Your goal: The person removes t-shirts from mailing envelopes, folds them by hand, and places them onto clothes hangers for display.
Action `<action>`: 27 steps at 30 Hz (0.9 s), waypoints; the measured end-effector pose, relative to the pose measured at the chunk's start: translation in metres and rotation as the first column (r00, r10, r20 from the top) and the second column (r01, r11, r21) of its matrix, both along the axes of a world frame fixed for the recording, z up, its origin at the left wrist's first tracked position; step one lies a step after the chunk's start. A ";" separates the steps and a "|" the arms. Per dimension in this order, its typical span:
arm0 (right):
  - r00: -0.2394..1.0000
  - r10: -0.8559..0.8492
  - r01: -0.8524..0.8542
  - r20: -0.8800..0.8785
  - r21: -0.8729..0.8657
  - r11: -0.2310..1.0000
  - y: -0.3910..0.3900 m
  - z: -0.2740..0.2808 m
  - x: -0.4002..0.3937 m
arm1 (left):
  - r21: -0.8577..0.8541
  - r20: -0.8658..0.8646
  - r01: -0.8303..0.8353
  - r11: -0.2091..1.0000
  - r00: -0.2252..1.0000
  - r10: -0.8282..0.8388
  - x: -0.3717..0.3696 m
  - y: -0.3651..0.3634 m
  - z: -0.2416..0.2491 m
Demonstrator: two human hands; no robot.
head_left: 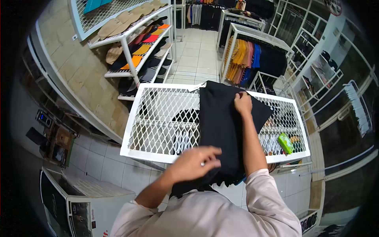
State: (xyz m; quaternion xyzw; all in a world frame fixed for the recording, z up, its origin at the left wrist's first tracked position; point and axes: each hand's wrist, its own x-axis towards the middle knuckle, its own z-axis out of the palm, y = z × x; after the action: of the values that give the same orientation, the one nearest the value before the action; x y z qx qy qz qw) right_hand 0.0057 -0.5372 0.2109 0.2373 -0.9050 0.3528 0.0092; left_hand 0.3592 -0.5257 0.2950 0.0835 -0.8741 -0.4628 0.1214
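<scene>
A black T-shirt (219,114), partly folded, lies across the white mesh table, its near end hanging over the front edge. A white hang tag (196,87) sticks out at its far left corner, and a sleeve-like flap spreads to the right. My right hand (243,103) rests on the upper part of the cloth, its fingers pinched on the fabric. Slightly blurred, my left hand (197,161) hovers at the near left edge of the shirt, thumb and fingers apart, with a ring on one finger. I see nothing held in it.
The table's white rim (154,157) surrounds the wire mesh. A green packet (285,143) sits at its right end. To the left stands a shelf rack (132,65) with folded colourful items. Ahead right, shirts (241,57) hang on a rack. A white box (98,209) stands lower left.
</scene>
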 end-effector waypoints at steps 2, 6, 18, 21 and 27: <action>0.996 0.013 -0.011 -0.090 0.018 1.000 0.006 -0.011 0.011 | -0.054 -0.019 -0.152 0.987 0.988 0.151 -0.036 -0.035 0.011; 0.919 0.011 -0.032 -0.393 -0.047 0.998 0.011 -0.039 0.025 | -0.349 -0.242 -0.434 0.830 0.898 0.367 -0.132 -0.135 -0.033; 0.943 -0.013 -0.020 -0.334 -0.095 0.995 0.012 -0.035 0.027 | 0.145 -0.428 -0.516 0.844 0.737 0.524 -0.187 -0.236 -0.079; 0.939 -0.003 -0.028 -0.344 -0.085 0.996 0.011 -0.038 0.026 | 0.360 -0.521 -0.499 0.788 0.594 0.613 -0.173 -0.266 -0.047; 0.941 0.010 -0.031 -0.339 -0.057 0.998 0.011 -0.037 0.024 | -0.373 -0.516 -0.834 0.407 0.551 0.656 -0.083 -0.319 0.043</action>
State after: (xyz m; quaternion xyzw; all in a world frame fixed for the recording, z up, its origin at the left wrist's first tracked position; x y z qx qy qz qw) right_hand 0.0297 -0.5257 0.1739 0.3032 -0.8762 0.3347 0.1683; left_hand 0.2763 -0.8447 0.3384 0.3586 -0.8081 -0.0728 0.4616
